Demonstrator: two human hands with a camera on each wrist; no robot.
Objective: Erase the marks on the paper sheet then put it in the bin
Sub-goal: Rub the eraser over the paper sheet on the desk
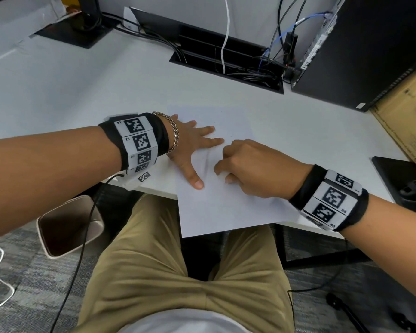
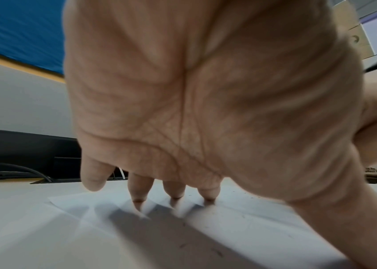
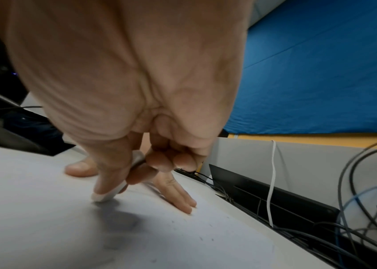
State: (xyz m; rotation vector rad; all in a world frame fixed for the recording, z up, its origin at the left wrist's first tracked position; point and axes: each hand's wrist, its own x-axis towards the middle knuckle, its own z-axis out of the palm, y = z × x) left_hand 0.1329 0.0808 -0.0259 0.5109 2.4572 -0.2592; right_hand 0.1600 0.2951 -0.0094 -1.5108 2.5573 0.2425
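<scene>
The person's right hand [image 1: 250, 169] pinches a small white rubber eraser [image 3: 106, 195] between thumb and curled fingers, its lower end pressed onto a white rectangular paper sheet [image 1: 216, 207]. Around the eraser tip the sheet shows a faint grey smudge [image 3: 120, 223] and a few tiny dark specks.

Just to the left of the pinch, the left hand [image 1: 192, 145] lies flat on the same sheet, fingers straight and spread, thumb pointing back toward the person; its fingertips [image 2: 137, 200] press the paper down. A silver chain bracelet [image 1: 172, 133] circles that wrist.

Both wrists carry black bands with white tiles printed with black square code markers; small labels such as "L3" on the left band [image 1: 139, 140] and "R4" and "R3" on the right band [image 1: 329, 200] can be made out.

The sheet rests on a white desk [image 1: 82, 92], its near corner hanging past the desk edge above the person's tan trousers [image 1: 154, 260].

Below and left of the hands, on grey carpet, stands an open beige bin with a dark inside [image 1: 67, 227].

Beyond the hands, a black cable tray [image 1: 226, 66] set in the desk holds cables, and a black computer tower [image 1: 370, 49] stands farther right.
</scene>
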